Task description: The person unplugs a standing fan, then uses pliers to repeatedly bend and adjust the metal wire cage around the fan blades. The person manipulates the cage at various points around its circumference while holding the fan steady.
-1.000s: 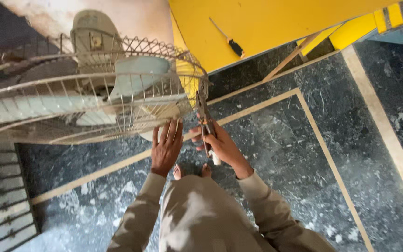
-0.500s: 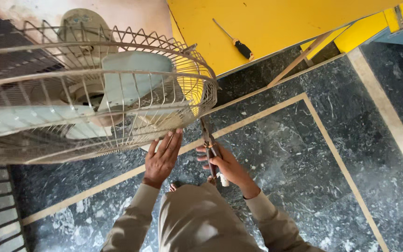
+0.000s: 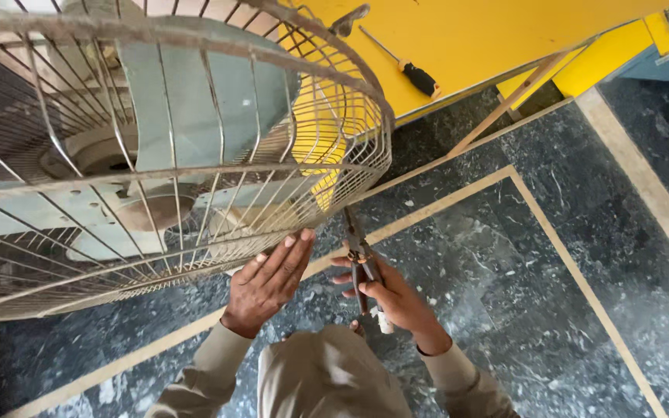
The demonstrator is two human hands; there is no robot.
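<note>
A large fan with pale blue-grey blades fills the upper left, enclosed by a worn wire guard. My left hand lies flat against the lower rim of the guard, fingers spread. My right hand grips the handles of metal pliers, whose jaws reach up to the guard's rim near its lower right. My bent knee in tan cloth sits between my forearms.
A yellow table top lies behind the fan with a black-handled screwdriver on it. Dark marble floor with pale inlaid strips spreads to the right. A yellow leg or frame stands at upper right.
The view has closed in on the fan, so the guard looks much bigger. My left hand has slid up along the rim. The pliers stay held at the guard's edge.
</note>
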